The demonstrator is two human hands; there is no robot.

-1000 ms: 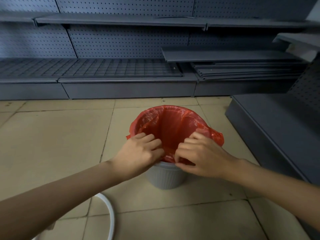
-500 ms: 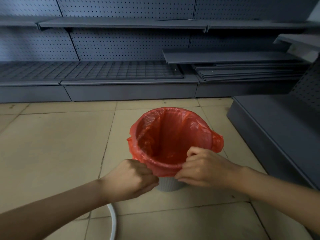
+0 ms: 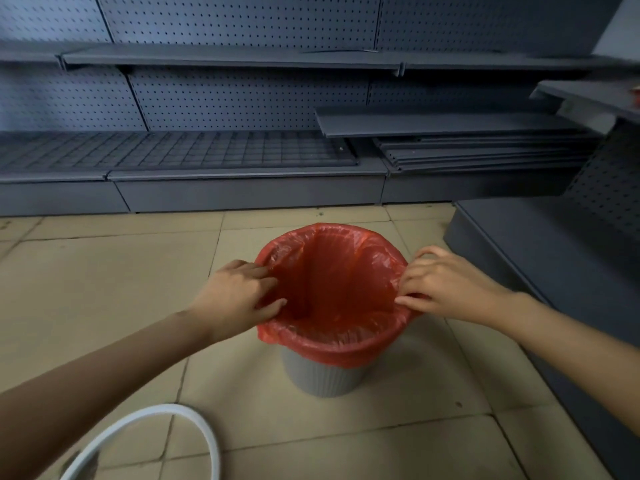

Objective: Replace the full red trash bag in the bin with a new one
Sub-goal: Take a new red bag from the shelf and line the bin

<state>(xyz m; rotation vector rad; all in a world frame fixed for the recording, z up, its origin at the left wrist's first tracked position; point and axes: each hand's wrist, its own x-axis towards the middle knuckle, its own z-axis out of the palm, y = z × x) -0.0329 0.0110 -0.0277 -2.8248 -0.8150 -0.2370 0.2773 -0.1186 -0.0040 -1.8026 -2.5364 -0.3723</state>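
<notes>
A small grey ribbed bin point(image 3: 323, 374) stands on the tiled floor. A red trash bag point(image 3: 332, 282) lines it, its edge folded down over the rim, and its inside looks empty. My left hand point(image 3: 239, 294) pinches the bag's edge at the left side of the rim, thumb inside. My right hand point(image 3: 446, 285) pinches the edge at the right side of the rim.
A white ring point(image 3: 152, 441) lies on the floor at the near left. Grey metal shelving point(image 3: 225, 157) runs along the back wall. Another grey shelf base point(image 3: 554, 258) stands close on the right. Loose shelf boards point(image 3: 478, 150) are stacked at the back right.
Both hands moved from the near side of the rim outward to its left and right sides. The bag's edge now lies folded over the near rim.
</notes>
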